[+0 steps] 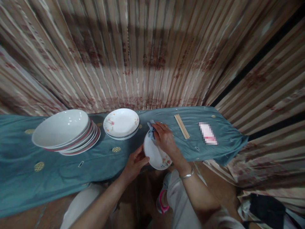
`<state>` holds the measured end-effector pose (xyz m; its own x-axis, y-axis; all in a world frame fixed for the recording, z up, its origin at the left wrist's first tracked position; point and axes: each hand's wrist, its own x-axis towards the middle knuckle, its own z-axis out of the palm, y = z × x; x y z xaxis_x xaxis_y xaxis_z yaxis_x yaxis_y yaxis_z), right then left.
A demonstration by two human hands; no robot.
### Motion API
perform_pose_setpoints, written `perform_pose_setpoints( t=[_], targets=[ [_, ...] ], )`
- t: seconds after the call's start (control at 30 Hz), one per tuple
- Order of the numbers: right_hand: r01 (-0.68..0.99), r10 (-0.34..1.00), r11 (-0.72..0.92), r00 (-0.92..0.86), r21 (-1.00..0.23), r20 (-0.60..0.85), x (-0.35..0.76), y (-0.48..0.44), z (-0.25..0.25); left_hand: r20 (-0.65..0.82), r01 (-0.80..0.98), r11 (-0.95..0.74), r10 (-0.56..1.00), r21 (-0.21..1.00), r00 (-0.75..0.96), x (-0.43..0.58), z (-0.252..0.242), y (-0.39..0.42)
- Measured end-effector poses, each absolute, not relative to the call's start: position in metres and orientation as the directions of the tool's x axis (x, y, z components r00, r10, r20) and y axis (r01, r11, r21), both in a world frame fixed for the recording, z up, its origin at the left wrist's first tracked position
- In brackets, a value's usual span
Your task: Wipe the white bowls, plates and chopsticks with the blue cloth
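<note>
A white plate (154,155) with a floral pattern near its rim is tilted over the table's front edge. My left hand (136,160) grips it by its left side, the thumb on the upper face. A bluish-grey cloth (151,133) is bunched under the fingers of my right hand (164,136), which presses it on the plate's far rim. Just left of the held plate, a short stack of floral plates (122,122) sits on the table.
A leaning stack of large white bowls (63,130) stands at the left on the teal tablecloth (100,165). Several wooden chopsticks (182,126) and a blurred pink-and-white item (207,133) lie to the right. Pleated curtains (143,57) hang behind the table.
</note>
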<state>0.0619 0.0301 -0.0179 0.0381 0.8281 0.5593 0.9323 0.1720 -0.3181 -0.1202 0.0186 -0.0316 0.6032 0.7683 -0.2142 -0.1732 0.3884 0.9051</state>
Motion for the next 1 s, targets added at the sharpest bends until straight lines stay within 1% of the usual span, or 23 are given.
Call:
perform_pose_setpoints(
  t=[0.23, 0.33, 0.47, 0.67, 0.83, 1.0],
  targets=[
    [0.940, 0.845, 0.042, 0.147, -0.338, 0.514, 0.078, 0.030, -0.013, -0.231, -0.166, 0.390, 0.782, 0.906, 0.578, -0.119, -0.028, 0.020],
    [0.942, 0.854, -0.041, 0.206, -0.333, 0.478, 0.085, 0.028, -0.014, -0.232, -0.184, 0.387, 0.802, 0.904, 0.550, -0.118, -0.027, 0.021],
    [0.946, 0.872, -0.145, 0.261, -0.290, 0.414, 0.092, 0.026, -0.017, -0.228, -0.211, 0.381, 0.825, 0.900, 0.516, -0.118, -0.024, 0.022],
    [0.930, 0.907, -0.317, 0.355, -0.186, 0.226, 0.091, 0.023, -0.016, -0.226, -0.216, 0.359, 0.854, 0.908, 0.468, -0.124, -0.023, 0.026],
    [0.930, 0.920, -0.347, 0.363, -0.121, 0.151, 0.086, 0.020, -0.010, -0.239, -0.220, 0.355, 0.874, 0.909, 0.423, -0.127, -0.025, 0.031],
    [0.926, 0.925, -0.366, 0.373, -0.089, 0.075, 0.085, 0.018, -0.006, -0.243, -0.241, 0.355, 0.886, 0.903, 0.395, -0.128, -0.025, 0.032]
  ],
)
